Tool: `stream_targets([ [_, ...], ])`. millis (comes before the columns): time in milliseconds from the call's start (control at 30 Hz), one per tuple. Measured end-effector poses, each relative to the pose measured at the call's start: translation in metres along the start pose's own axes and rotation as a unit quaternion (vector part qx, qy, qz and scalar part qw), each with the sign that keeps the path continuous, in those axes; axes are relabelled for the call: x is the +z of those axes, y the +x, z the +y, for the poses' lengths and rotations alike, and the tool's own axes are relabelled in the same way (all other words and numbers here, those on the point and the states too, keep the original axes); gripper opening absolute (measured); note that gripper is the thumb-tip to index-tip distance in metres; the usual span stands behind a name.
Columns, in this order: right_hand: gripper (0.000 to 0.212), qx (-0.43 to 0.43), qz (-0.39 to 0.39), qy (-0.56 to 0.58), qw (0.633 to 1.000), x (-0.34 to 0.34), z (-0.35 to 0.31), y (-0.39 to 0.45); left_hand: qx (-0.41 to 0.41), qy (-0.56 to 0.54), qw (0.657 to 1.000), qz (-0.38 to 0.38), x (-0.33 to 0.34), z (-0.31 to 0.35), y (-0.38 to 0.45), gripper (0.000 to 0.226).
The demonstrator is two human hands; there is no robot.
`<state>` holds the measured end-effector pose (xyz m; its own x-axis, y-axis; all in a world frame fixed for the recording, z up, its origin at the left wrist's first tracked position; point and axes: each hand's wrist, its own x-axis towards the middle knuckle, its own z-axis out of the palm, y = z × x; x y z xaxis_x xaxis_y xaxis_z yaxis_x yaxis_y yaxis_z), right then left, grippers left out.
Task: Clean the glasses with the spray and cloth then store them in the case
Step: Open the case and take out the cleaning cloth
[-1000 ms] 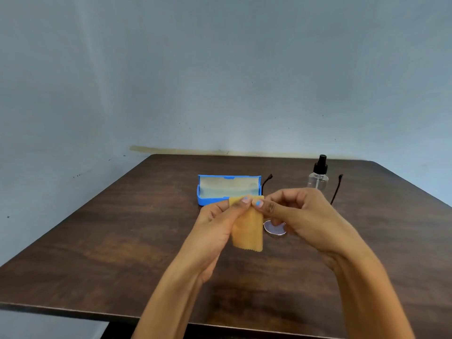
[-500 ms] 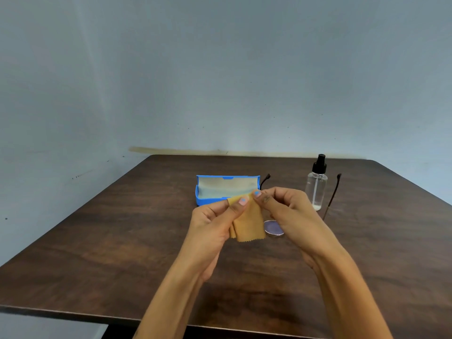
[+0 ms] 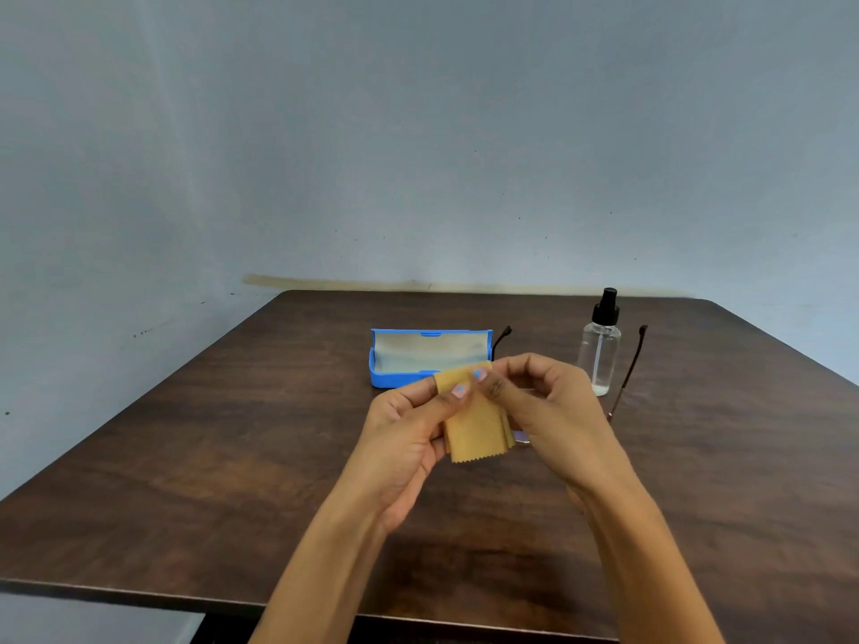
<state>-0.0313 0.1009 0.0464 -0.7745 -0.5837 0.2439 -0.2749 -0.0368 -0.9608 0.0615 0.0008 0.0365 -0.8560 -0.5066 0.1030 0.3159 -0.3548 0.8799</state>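
A tan cleaning cloth hangs folded between both hands above the table. My left hand pinches its top edge from the left, and my right hand pinches the same edge from the right. The glasses lie on the table behind my hands, mostly hidden: one temple arm shows at the right, another temple tip beside the case, and a sliver of lens under the cloth. The blue case lies open behind my hands. A clear spray bottle with a black nozzle stands at the right.
Everything rests on a dark wooden table pushed against a pale blue wall. The table's near edge runs across the bottom of the view.
Both hands have shifted slightly left and back with the cloth, which now covers almost all of the lens. The spray bottle, earlier partly behind my right hand, stands in full view.
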Motion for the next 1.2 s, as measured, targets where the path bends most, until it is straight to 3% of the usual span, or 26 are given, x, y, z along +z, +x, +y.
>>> stream_targets([
  [100, 0.020, 0.012, -0.031, -0.009, 0.999, -0.006, 0.001, 0.001, -0.010, 0.028, 1.000, 0.006, -0.004, -0.002, 0.000, 0.030],
  [267, 0.009, 0.023, -0.002, -0.009, 1.000, -0.004, 0.005, 0.003, -0.015, 0.075, 0.996, 0.035, -0.005, -0.005, 0.002, 0.026],
  [400, 0.024, 0.063, -0.021, 0.054, 0.996, -0.005, 0.003, 0.002, -0.001, 0.080, 0.995, 0.058, -0.005, -0.006, 0.002, 0.020],
  [567, 0.040, 0.136, -0.105, 0.127, 0.977, -0.013, 0.000, 0.000, -0.027, 0.078, 0.996, 0.033, -0.010, -0.005, 0.002, 0.022],
  [767, 0.030, 0.138, -0.104, 0.103, 0.980, -0.017, 0.002, 0.000, -0.054, 0.066, 0.996, -0.005, -0.010, -0.007, 0.002, 0.035],
  [933, 0.016, 0.105, -0.096, 0.102, 0.985, -0.017, 0.003, -0.001, -0.039, 0.067, 0.996, 0.037, -0.010, -0.006, 0.005, 0.023],
  [1200, 0.015, 0.066, -0.106, 0.055, 0.991, -0.020, 0.005, -0.007, -0.042, 0.067, 0.994, 0.082, -0.007, -0.007, 0.002, 0.018],
])
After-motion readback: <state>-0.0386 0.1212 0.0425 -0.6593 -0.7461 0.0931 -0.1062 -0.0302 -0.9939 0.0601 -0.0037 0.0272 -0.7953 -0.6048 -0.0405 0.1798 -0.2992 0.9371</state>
